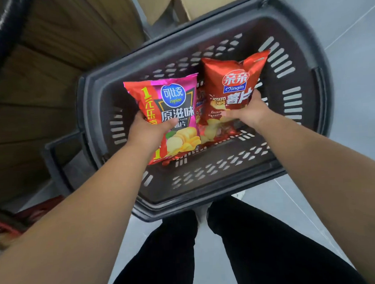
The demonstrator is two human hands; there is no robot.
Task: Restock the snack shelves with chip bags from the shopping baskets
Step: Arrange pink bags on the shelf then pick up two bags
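While left fingers [138, 118] clamp 1 pink bag [173, 95], right fingers [254, 94] 1 red bag [233, 75]: 1 basket [205, 175], 1 loose bag [212, 132].

Basket [206, 197]: dark grey moulded plastic, matt, slotted walls. Pink chip bag [179, 112] and red chip bag [229, 86]: glossy printed film, creased, catching light. Cardboard box [197, 4]: plain brown, matt. Floor [354, 38]: smooth grey tile. Trousers [262, 246]: black matt cloth.
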